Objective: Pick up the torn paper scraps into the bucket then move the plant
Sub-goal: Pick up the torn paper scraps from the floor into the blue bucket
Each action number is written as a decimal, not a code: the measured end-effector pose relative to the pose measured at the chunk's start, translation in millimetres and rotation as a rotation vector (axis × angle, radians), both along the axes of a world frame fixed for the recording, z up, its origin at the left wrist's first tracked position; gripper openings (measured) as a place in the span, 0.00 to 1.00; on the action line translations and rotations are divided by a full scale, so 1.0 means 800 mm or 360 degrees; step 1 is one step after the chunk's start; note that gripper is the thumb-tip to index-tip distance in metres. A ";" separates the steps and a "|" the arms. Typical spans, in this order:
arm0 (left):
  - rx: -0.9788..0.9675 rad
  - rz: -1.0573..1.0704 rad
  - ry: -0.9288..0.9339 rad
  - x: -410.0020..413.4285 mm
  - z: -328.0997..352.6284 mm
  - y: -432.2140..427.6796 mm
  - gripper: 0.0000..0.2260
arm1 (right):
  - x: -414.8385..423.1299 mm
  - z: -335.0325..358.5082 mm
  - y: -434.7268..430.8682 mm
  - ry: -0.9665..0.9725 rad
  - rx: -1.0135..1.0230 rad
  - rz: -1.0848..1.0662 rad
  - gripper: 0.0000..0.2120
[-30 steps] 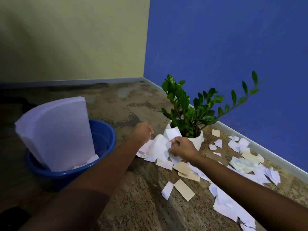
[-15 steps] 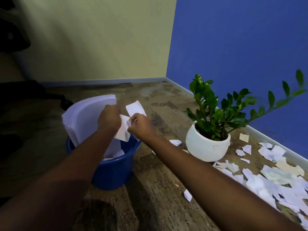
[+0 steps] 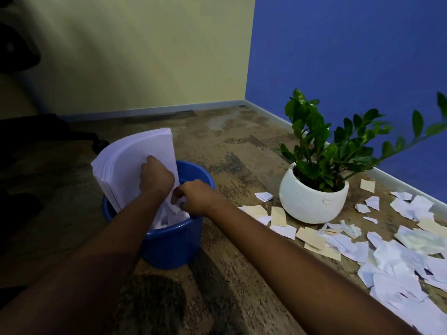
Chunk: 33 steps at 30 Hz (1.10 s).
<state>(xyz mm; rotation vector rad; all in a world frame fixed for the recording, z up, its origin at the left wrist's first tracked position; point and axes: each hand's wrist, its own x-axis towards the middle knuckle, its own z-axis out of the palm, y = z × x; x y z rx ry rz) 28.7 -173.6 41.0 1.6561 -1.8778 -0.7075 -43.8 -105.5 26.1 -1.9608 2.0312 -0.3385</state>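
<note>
- A blue bucket (image 3: 169,245) stands on the floor (image 3: 229,286) at left, a thick stack of white sheets (image 3: 130,165) propped upright in it.
- The left hand (image 3: 157,176) is curled over the bucket against that stack; whether its grip holds paper I cannot tell.
- The right hand (image 3: 196,198) is pinched on white paper above the bucket's mouth.
- The torn paper scraps (image 3: 387,257) lie well to the right of both hands, around and beyond the white potted plant (image 3: 314,189), so the right hand is nearer for the next reach.
</note>
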 end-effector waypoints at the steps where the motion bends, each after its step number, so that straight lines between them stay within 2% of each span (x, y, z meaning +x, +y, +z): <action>1: -0.0047 -0.0008 0.0017 -0.005 -0.001 0.004 0.19 | -0.009 0.003 0.005 -0.0035 -0.0058 -0.0017 0.15; 5: -0.0358 -0.0266 -0.0018 -0.030 -0.004 0.029 0.21 | -0.052 0.004 0.031 -0.0430 -0.0492 -0.0366 0.16; 7: -0.0481 -0.0476 -0.0018 -0.048 -0.006 0.046 0.22 | -0.078 -0.013 0.046 -0.0504 -0.0626 -0.0630 0.14; 9: -0.0555 -0.0686 -0.0011 -0.071 -0.009 0.065 0.24 | -0.105 -0.039 0.064 -0.0497 -0.0565 -0.0861 0.12; 11: -0.0600 -0.0863 -0.0056 -0.093 -0.016 0.084 0.23 | -0.132 -0.070 0.084 -0.0426 -0.0340 -0.0994 0.10; 15: -0.0595 -0.1155 -0.0372 -0.128 -0.054 0.113 0.24 | -0.162 -0.131 0.127 -0.0164 0.0186 -0.1014 0.12; 18: -0.0491 -0.1320 -0.0700 -0.136 -0.095 0.124 0.26 | -0.168 -0.169 0.156 -0.0052 0.0353 -0.1006 0.14; 20: -0.0447 -0.1373 -0.0919 -0.136 -0.122 0.124 0.25 | -0.169 -0.188 0.171 -0.0089 0.0421 -0.1016 0.13; 24: -0.0342 -0.1357 -0.1069 -0.129 -0.171 0.121 0.22 | -0.166 -0.206 0.186 -0.0093 0.0372 -0.0931 0.13; 29: -0.0053 -0.1305 -0.1106 -0.108 -0.217 0.130 0.24 | -0.159 -0.218 0.190 -0.0046 0.0265 -0.0871 0.07; 33: 0.0057 -0.1285 -0.1112 -0.096 -0.234 0.136 0.24 | -0.155 -0.225 0.183 0.0010 0.0262 -0.0845 0.16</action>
